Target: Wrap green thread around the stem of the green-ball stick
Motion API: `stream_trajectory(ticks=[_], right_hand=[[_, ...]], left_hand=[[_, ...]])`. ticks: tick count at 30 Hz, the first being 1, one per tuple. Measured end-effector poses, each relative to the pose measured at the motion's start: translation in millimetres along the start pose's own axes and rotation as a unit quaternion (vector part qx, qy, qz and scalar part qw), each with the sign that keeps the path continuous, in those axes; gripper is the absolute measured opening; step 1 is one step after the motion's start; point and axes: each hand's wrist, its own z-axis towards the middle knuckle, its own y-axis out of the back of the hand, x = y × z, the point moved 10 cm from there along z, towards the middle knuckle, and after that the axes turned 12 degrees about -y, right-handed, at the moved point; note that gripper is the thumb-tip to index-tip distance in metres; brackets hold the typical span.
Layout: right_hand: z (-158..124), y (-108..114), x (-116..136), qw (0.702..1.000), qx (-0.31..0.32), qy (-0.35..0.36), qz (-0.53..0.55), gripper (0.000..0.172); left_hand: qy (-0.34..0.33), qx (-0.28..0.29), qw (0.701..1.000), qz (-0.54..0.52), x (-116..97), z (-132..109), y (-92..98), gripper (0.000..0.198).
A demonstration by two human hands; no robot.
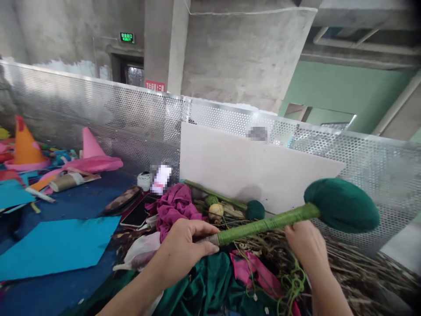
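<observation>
My left hand (184, 245) is closed around the bare brownish end of a mallet-shaped stick (268, 226). Green cord is wound along most of its shaft, and a rounded head covered in dark green cloth (345, 206) tops its right end. The stick slants up to the right above the pile. Just under the shaft, near the head, my right hand (307, 243) is closed, its fingertips partly hidden. Below that hand hangs a loose tangle of light green cord (292, 285). Shiny dark green cloth (204, 285) and pink cloth (256, 272) lie beneath the stick.
Dry stalks (368, 267) spread at right. Behind stand a white board (223, 153) and a perforated metal barrier (131, 105). Purple cloth (177, 206), a dark phone (138, 215), a lit phone (161, 180) and a blue sheet (62, 245) lie left. Farther off are pink (92, 147) and orange cones (26, 147).
</observation>
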Motion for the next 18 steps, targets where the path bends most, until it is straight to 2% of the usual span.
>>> stream_trajectory(ticks=[3,5,7,8,10,12,14,16,18], right_hand=[[-32,-41,42,0.991,0.122,0.031,0.047,0.023],[-65,-80,74,0.937,0.291,0.033,0.188,0.028],[-93,-104,99,0.887,0.386,0.034,0.253,0.03],[-103,-112,104,0.877,0.408,0.028,0.252,0.027],[-110,-115,106,0.895,0.392,0.021,0.211,0.026],[-105,-98,107,0.935,0.305,0.042,0.178,0.035],[-102,-73,117,0.952,0.21,0.103,0.198,0.035],[-107,-61,126,0.935,0.189,0.152,0.257,0.03],[-114,-65,131,0.897,0.227,0.165,0.341,0.031]], left_hand=[[0.009,-0.024,0.999,-0.044,2,0,-0.5,0.029],[0.004,-0.029,0.998,-0.063,3,2,-0.8,0.031],[-0.004,-0.035,0.997,-0.075,5,3,0.1,0.033],[-0.006,-0.04,0.996,-0.081,6,4,1.3,0.033],[-0.004,-0.052,0.994,-0.093,10,5,3.9,0.034],[-0.005,-0.06,0.992,-0.108,13,6,5.1,0.035],[-0.004,-0.061,0.991,-0.121,15,7,3.9,0.035],[-0.004,-0.058,0.99,-0.131,17,8,0.9,0.033],[0.001,-0.055,0.989,-0.139,19,7,-3.1,0.029]])
